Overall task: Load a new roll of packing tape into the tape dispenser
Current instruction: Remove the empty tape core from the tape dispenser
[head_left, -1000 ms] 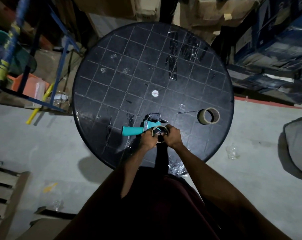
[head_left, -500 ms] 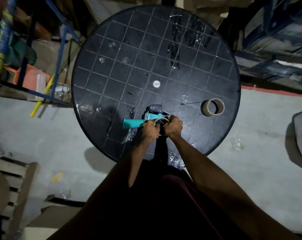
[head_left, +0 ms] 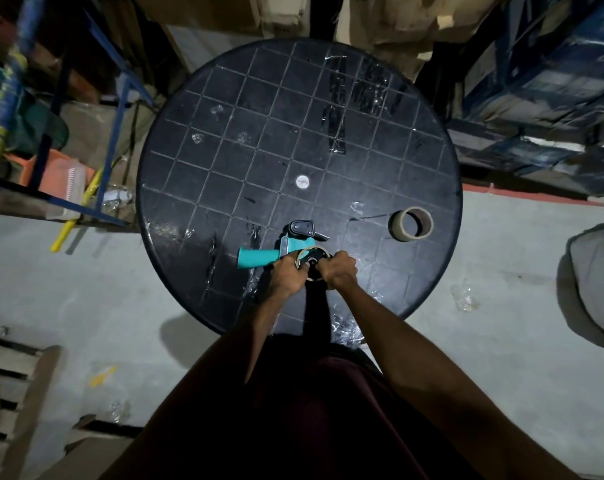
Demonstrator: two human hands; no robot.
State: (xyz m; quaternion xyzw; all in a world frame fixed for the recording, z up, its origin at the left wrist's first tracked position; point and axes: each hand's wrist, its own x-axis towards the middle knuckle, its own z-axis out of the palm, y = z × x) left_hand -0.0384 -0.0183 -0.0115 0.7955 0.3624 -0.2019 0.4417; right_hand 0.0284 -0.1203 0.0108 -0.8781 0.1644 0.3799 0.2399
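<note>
Teal plastic marks the tape dispenser, which lies on its side near the front edge of the black tabletop, handle pointing left. Both hands work at its hub: the left hand and the right hand have their fingers curled onto a thin cardboard ring seated on the spool, seemingly the spent core. It looks light and stiff but easily crushed, so it is best pinched at opposite rims and drawn straight off the hub. The dispenser itself seems light and liable to slide on the slick top; its handle gives the surest hold, away from the cutter end. The new roll stands well apart to the right, flat on the tabletop; it should be firm, gripped round its outer edge. Against half a second ago, the hands sit in much the same grip on the ring; the dispenser and roll have not shifted on the tabletop.
</note>
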